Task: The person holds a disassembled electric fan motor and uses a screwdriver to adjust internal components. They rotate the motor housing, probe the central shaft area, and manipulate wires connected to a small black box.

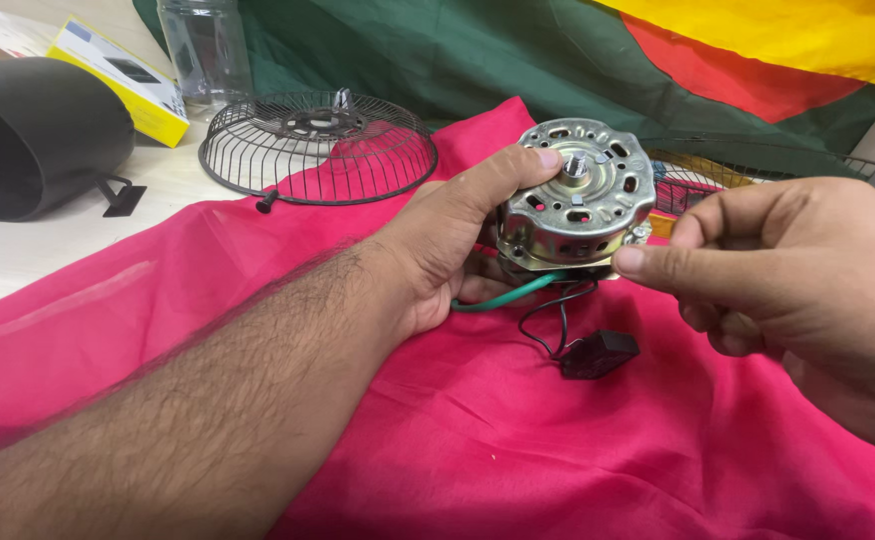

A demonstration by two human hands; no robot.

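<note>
— While held up over the pink cloth point(518, 440), gripped how?
— Clamped in the left hand point(438, 250): thumb laid across the top plate of the fan motor point(578, 195), tip just beside the short threaded shaft point(576, 163), remaining fingers wrapped behind and under the round metal housing.
— And on the other side?
— Pinched at the lower right rim by the right hand point(788, 270), thumb and forefinger closed on the edge of the casing, other fingers curled in.
— Sitting flat or tilted?
— Tilted, top plate turned toward the camera, shaft pointing up and slightly forward.
— Anything hanging off it?
— Green wire point(508, 295) looping out from below toward the left palm, thin black wires point(548, 320) dropping to a small black block point(600, 353) lying on the cloth.
— Round about?
— Dark wire fan guard point(318, 150) lying dome-up at the cloth's far edge, well apart from the motor. Second wire guard point(758, 170) partly hidden behind the right hand. Black rounded housing point(38, 135) at far left on the pale table point(48, 250), yellow box point(123, 80) and clear jar point(206, 50) behind it. Green, red and yellow fabric point(658, 60) draped across the back
</note>
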